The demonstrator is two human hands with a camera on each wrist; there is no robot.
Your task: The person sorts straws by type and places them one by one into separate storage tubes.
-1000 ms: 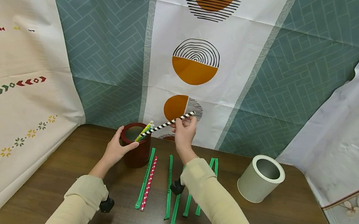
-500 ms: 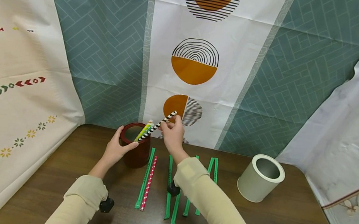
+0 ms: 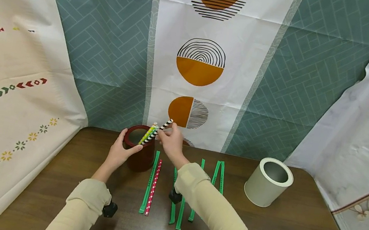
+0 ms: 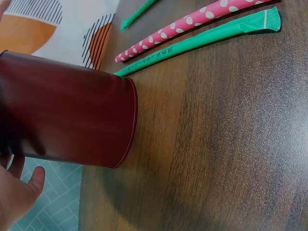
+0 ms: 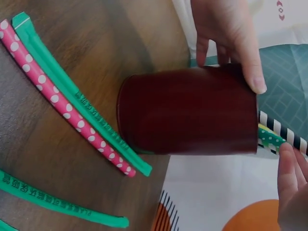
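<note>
At the back left of the table stands a dark red cylindrical cup (image 3: pixel 141 161). My left hand (image 3: pixel 119 155) grips it near the rim, thumb on the near side and fingers on the far side. My right hand (image 3: pixel 172 143) pinches a black-and-white striped paper straw (image 3: pixel 167 123), whose lower end slants into the cup. Beside it in the cup lean a yellow-green straw (image 3: pixel 147 135) and a green dotted straw (image 5: pixel 271 137). The right wrist view shows the fingertips close to the cup's mouth. The straws' lower ends are hidden inside.
A pink dotted straw (image 3: pixel 153 188) and a green paper-wrapped straw (image 3: pixel 148 188) lie right of the cup. Several more green wrapped straws (image 3: pixel 180 215) lie farther right, partly under my right forearm. A cream-white can (image 3: pixel 263 188) stands at the right. A patterned curtain (image 3: pixel 117 60) hangs behind the table.
My right hand has moved left and down toward the cup, tilting the striped straw steeper and lowering it further in. My left hand and the cup have stayed put.
</note>
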